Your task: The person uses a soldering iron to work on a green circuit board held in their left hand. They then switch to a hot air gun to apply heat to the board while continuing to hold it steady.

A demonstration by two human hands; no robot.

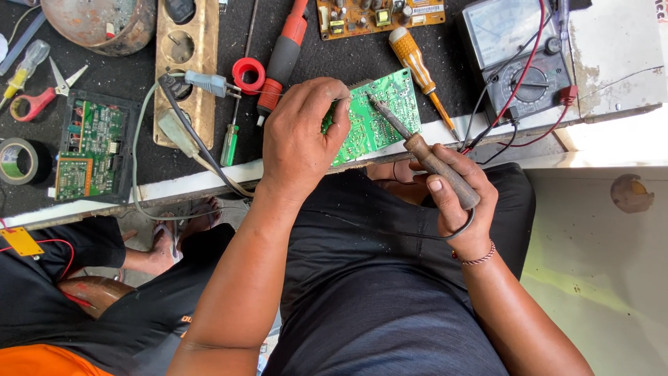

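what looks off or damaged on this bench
The round metal bowl at the top left is rusted and stained. The white ledge at the right has chipped, dirty paint. The green circuit board overhangs the bench edge, steadied by the left hand.

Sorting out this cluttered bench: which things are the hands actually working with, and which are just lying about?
In use:
green circuit board, held by the left hand
soldering iron, gripped by the right hand

Lying about:
yellow-handled screwdriver
red-handled screwdriver
multimeter
scissors
tape roll
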